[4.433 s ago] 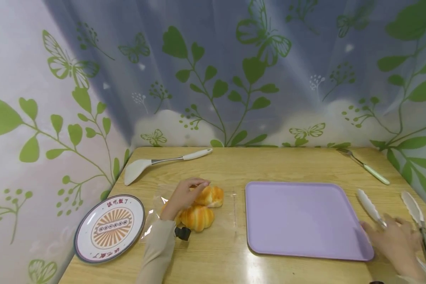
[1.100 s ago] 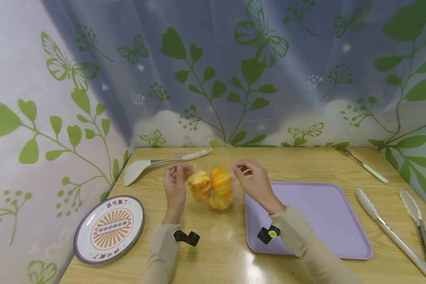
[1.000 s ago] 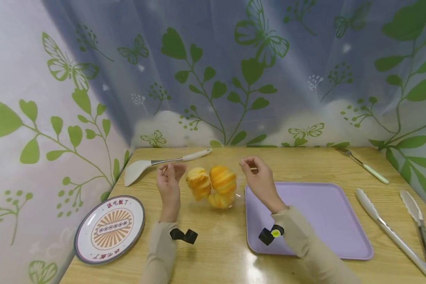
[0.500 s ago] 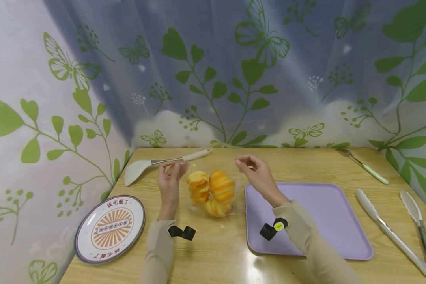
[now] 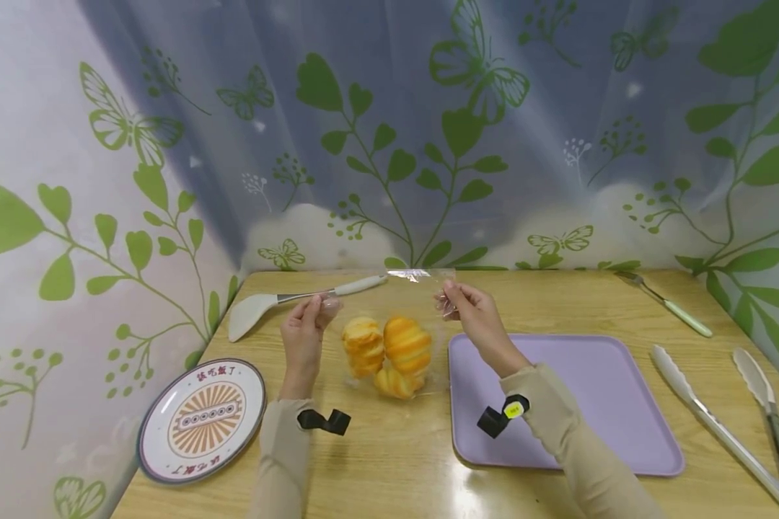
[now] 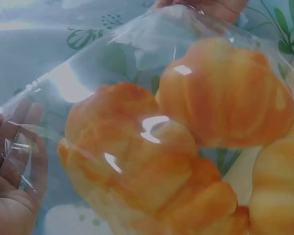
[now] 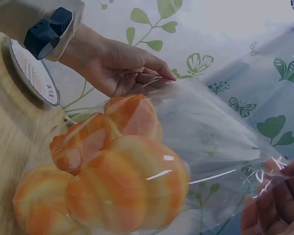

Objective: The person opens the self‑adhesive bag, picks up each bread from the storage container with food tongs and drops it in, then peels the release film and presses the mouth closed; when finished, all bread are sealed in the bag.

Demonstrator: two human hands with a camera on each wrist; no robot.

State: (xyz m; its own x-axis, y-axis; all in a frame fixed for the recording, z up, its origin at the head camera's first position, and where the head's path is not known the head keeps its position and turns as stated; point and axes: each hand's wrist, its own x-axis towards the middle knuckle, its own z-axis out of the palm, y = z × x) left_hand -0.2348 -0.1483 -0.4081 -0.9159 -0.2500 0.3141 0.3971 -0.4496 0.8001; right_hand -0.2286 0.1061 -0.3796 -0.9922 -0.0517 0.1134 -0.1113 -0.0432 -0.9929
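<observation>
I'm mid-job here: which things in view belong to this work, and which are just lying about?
In the job:
left hand
right hand
clear plastic bag, held by both hands
bread rolls, inside the bag

Apparently just lying about, in neither hand:
plate
purple tray
spatula
fork
tongs

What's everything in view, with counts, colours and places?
Plastic bag: 1, clear, centre
Bread rolls: at least 3, orange-yellow, in bag
Plate: 1, white, left
Turner: 1, off-white, back left
Tray: 1, purple, right of centre
Fork: 1, pale-green handle, back right
Tongs: 1 pair, silver, far right
Table: 1, wood-coloured, beneath
Curtain: count unclear, white-blue with green leaves, behind
Wrist cameras: 2, black, on wrists
Sleeves: 2, beige, on forearms
Left hand and right hand: 2, bare, pinching bag
</observation>
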